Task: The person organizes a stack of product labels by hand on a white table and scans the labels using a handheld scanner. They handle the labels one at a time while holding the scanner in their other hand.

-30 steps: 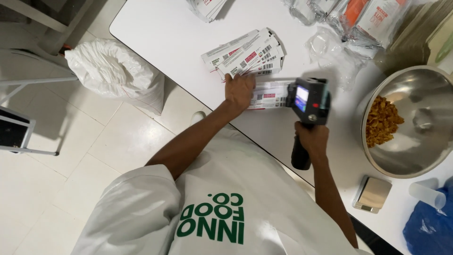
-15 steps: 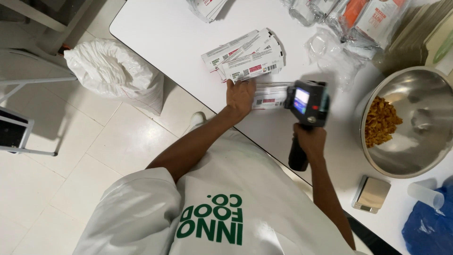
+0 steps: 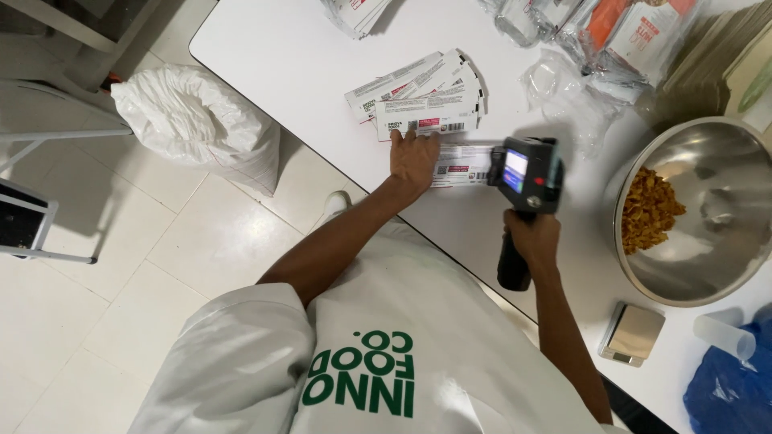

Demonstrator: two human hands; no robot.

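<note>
White table (image 3: pixel 273 56) over pale tiled floor (image 3: pixel 96 321), seen from above across a white printed shirt. Left hand (image 3: pixel 414 158) laid flat, fingers spread, pressing down the near end of a long flat label strip (image 3: pixel 462 165) on the tabletop; not curled around it, only holding it by pressure. Right hand (image 3: pixel 532 239) clenched around the black grip of a handheld printer gun (image 3: pixel 524 173), lit screen facing up, head of the tool set at the right end of that same strip, touching or just over it, exact contact not clear. Strip lying across the table's near edge region, between the two hands. Just beyond the left fingertips, a fanned stack of similar printed strips (image 3: pixel 422 92), overlapping one another. Farther right, crumpled clear plastic wrap (image 3: pixel 563 88) and sealed pouches (image 3: pixel 627 32) near the far edge. Large steel bowl (image 3: pixel 724 265) with golden-brown snack pieces (image 3: pixel 647 210) heaped on its left side. Nearer, a small flat scale (image 3: pixel 631 331), a clear plastic cup (image 3: pixel 724 333) on its side, and a blue bag (image 3: pixel 732 390). On the floor left of the table, a full white sack (image 3: pixel 189 120).
</note>
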